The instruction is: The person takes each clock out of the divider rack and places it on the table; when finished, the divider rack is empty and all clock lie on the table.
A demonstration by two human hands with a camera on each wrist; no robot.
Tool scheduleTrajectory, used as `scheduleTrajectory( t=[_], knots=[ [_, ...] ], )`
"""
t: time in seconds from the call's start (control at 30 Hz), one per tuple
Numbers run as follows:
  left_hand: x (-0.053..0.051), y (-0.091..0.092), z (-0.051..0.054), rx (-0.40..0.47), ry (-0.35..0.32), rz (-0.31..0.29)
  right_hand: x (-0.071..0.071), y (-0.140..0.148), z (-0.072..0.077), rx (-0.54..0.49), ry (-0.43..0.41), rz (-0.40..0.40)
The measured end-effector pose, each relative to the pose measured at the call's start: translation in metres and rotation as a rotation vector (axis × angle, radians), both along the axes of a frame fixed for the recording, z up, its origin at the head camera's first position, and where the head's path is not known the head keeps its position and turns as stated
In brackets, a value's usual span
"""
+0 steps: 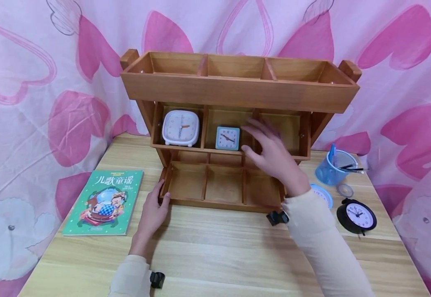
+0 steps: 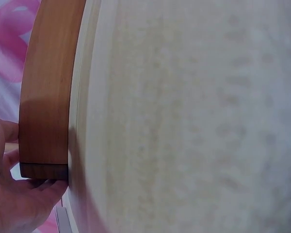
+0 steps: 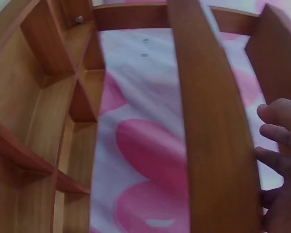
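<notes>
The person's left hand holds the wooden rack by its lower left corner; the right hand, fingers apart, hovers just right of the small blue-edged clock.

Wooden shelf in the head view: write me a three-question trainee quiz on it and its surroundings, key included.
1. Which compartment of the wooden shelf's middle tier holds the small turquoise-framed clock? A) left B) centre C) right
2. True or false: the right hand is empty.
3. Fill in: the green book lies on the ____.

Key: 1. B; 2. True; 3. table.
</notes>
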State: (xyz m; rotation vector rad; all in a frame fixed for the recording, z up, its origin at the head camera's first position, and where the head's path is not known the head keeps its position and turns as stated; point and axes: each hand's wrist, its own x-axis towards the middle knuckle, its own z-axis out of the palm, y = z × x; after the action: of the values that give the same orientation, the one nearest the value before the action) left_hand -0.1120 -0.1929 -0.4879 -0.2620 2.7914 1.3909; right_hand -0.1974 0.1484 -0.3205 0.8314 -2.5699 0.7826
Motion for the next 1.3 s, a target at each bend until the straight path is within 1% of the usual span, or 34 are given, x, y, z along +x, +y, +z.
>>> scheduleTrajectory(
  t=[0.07, 0.13, 0.2, 0.27, 0.43, 0.63, 0.9, 1.03, 1.3],
  knots=[
    [0.001, 0.0, -0.001, 0.006, -0.003, -0.003, -0.008, -0.007, 0.0, 0.052, -0.086, -0.025],
    [0.002, 0.001, -0.001, 0.013, -0.01, -0.006, -0.012, -0.012, 0.001, 0.093, -0.163, -0.05],
    [0.003, 0.001, -0.003, 0.016, -0.014, -0.009, -0.015, -0.018, 0.001, 0.127, -0.212, -0.065],
    [0.004, 0.001, -0.003, 0.015, -0.019, -0.006, -0.016, -0.022, 0.002, 0.161, -0.233, -0.076],
    [0.003, 0.001, -0.003, 0.004, -0.018, 0.002, -0.018, -0.028, 0.004, 0.209, -0.235, -0.1],
    [-0.003, 0.001, -0.001, 0.007, -0.023, 0.001, -0.02, -0.027, 0.006, 0.2, -0.213, -0.11],
    [-0.002, 0.0, -0.001, 0.006, -0.032, 0.007, -0.02, -0.029, 0.007, 0.197, -0.233, -0.101],
    [-0.001, -0.001, -0.001, 0.004, -0.036, 0.004, -0.02, -0.028, 0.004, 0.172, -0.224, -0.095],
    [-0.001, -0.002, -0.002, 0.003, -0.031, 0.0, -0.02, -0.024, -0.001, 0.077, -0.19, -0.063]
  ],
)
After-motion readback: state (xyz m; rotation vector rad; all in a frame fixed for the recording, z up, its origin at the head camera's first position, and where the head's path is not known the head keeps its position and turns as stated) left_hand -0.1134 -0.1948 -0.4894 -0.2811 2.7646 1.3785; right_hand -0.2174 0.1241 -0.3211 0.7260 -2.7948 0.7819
